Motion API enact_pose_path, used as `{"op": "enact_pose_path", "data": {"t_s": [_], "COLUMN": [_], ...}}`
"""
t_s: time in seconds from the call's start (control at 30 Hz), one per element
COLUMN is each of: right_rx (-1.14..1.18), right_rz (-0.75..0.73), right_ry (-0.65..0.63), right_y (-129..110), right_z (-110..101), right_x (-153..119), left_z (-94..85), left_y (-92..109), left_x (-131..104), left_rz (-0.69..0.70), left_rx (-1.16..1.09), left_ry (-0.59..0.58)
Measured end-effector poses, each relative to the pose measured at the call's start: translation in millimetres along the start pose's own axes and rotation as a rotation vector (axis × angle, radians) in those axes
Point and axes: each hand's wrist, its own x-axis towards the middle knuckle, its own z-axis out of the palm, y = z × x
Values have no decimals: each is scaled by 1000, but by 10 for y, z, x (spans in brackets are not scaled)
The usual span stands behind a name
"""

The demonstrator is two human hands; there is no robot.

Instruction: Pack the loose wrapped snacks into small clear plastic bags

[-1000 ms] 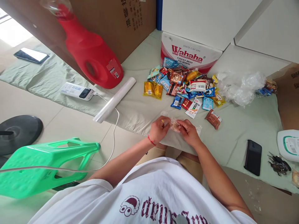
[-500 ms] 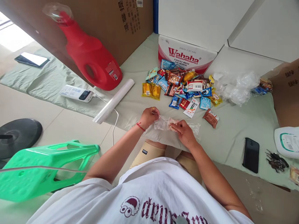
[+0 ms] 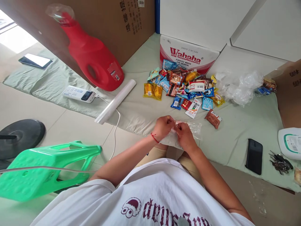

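Observation:
Clear plastic film (image 3: 194,129) lies at the edge of the green cloth, and a pinkish wrapped piece shows faintly under my fingers. My left hand (image 3: 164,127), with a red string at the wrist, pinches the film from the left. My right hand (image 3: 185,135) is closed on the same film, its fingertips nearly touching those of the left. Just beyond the hands lies a pile of wrapped snacks (image 3: 176,78), with a brown packet (image 3: 213,119) apart to the right.
A film roll (image 3: 115,102), a power bank (image 3: 80,94) with its cable and a red jug (image 3: 94,56) are left. Crumpled plastic (image 3: 240,86), a black phone (image 3: 254,156) and keys (image 3: 281,162) are right. A green stool (image 3: 42,160) stands lower left.
My left hand has moved right along the film and now meets my right hand. The left end of the film is gathered in between my fingers.

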Motion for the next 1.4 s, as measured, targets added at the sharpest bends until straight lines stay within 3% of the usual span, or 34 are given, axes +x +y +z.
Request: {"op": "enact_pose_path", "data": {"t_s": [0.13,0.23,0.27,0.33,0.4,0.43,0.5,0.6,0.73,0.83,0.97,1.03,1.1,1.17,1.2,1.3,1.4], "right_rx": [80,298,364,381,228,131,-11,-51,74,182,205,188,195,235,261,342,425], "right_rz": [-53,-105,-73,108,355,455,560,554,530,470,417,439,449,449,449,458,500], "right_ry": [-12,-59,-23,188,418,458,353,135,169,125,74,75,86,104,109,119,177], "right_y": [-34,78,146,313,479,547,632,616,379,137,-17,11,68,116,128,113,37], "right_z": [-141,-366,-443,-559,-596,-586,-536,-508,-663,-684,-400,-253,-172,-150,-152,-162,-173], "right_x": [-119,-217,-236,-245,-227,-218,-225,-285,-225,52,455,537,534,485,456,367,239], "left_z": [224,280,293,328,376,401,436,441,421,433,352,227,89,3,-5,107,316], "left_y": [90,92,80,42,-8,-33,-72,-89,-50,-18,-39,-85,-142,-190,-206,-200,-130], "left_x": [-62,-114,-131,-166,-199,-215,-240,-261,-261,-254,-270,-290,-301,-285,-266,-198,-201], "left_rz": [151,213,221,245,286,306,334,356,385,409,371,339,268,164,126,100,147], "left_rx": [348,626,705,829,911,940,972,994,1019,977,843,683,534,505,531,578,437], "left_ry": [-78,-124,-144,-176,-183,-180,-178,-195,-230,-247,-218,-127,59,228,259,183,161]}}
